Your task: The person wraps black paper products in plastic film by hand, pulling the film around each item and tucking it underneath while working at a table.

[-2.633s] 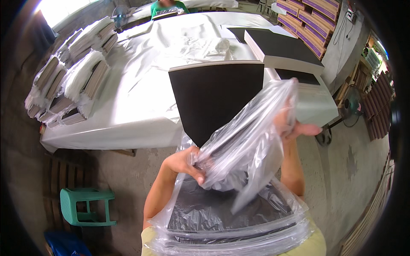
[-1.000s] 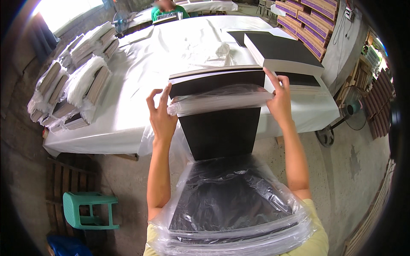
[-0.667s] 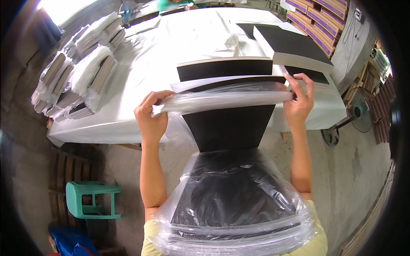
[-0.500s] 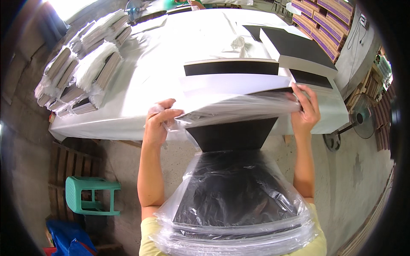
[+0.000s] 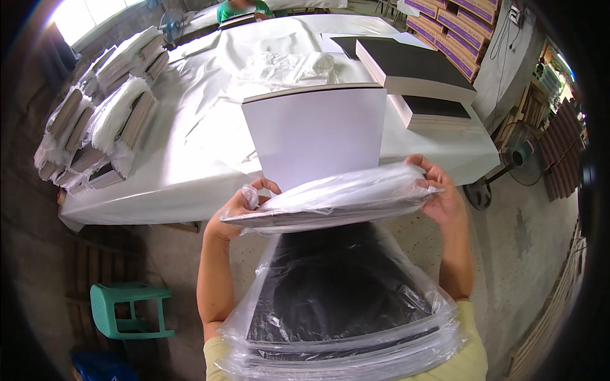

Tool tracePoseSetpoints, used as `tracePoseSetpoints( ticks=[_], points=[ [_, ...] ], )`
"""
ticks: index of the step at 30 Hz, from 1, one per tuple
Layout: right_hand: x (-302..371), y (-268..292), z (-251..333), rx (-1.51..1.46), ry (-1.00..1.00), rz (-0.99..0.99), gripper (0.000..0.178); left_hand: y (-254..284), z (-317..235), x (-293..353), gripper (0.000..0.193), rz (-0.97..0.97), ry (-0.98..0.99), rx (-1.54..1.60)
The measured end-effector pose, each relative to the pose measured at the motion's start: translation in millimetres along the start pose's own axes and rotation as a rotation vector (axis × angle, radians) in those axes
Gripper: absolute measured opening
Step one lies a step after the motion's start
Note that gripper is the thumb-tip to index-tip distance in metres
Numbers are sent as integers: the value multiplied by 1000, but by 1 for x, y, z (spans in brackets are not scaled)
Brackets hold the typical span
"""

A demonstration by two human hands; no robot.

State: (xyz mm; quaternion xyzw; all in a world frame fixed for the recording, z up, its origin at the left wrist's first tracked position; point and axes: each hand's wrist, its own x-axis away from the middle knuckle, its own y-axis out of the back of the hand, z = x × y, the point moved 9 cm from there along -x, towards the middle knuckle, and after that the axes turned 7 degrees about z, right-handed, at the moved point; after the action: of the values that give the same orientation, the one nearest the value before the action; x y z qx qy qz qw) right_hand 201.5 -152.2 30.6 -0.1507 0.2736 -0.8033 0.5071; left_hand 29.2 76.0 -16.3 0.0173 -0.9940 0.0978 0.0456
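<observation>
A stack of black boards in a clear plastic bag (image 5: pixel 343 286) rests against my front, its near end low in the picture. Across the far end of the bag, the gathered plastic edge (image 5: pixel 343 193) stretches between my two hands. My left hand (image 5: pixel 238 206) is closed on its left end, with plastic bunched by the thumb. My right hand (image 5: pixel 440 195) pinches the other end, thumb and fingers around the film. Just beyond, a white-faced board (image 5: pixel 318 136) stands at the table's near side.
A white-covered table (image 5: pixel 184 155) spans the middle. Bagged board bundles (image 5: pixel 121 120) are piled at its left, thick black-topped stacks (image 5: pixel 419 70) at its right. Loose plastic (image 5: pixel 289 66) lies behind. A green stool (image 5: pixel 130 308), a fan (image 5: pixel 518 155) and cartons (image 5: pixel 457 28) stand around; a person (image 5: pixel 244 11) sits far back.
Both hands have come nearer to me with the bag's edge. The black panel seen under the plastic is now covered, and the white board shows more of its face. My view has shifted.
</observation>
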Motion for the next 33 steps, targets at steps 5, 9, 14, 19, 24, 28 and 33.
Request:
tracePoseSetpoints(
  ticks=[5,9,14,19,24,28,33],
  points=[
    [21,63,-70,33,-38,-68,50,21,79,7,41,-89,121,94],
    [38,154,-186,-94,-243,-106,44,61,163,24,38,-319,197,141],
    [31,216,-229,422,-447,-455,27,55,222,29,33,-593,249,390],
    [-4,234,-237,1353,-347,-341,24,115,314,11,35,-566,246,187],
    [4,268,-241,1360,-307,-316,22,116,254,7,50,-690,290,-454],
    [8,238,-192,890,-430,-147,24,94,163,29,71,-446,265,-489],
    [-52,48,-58,1271,-182,181,23,10,-11,11,114,-168,-285,-44]
  ],
)
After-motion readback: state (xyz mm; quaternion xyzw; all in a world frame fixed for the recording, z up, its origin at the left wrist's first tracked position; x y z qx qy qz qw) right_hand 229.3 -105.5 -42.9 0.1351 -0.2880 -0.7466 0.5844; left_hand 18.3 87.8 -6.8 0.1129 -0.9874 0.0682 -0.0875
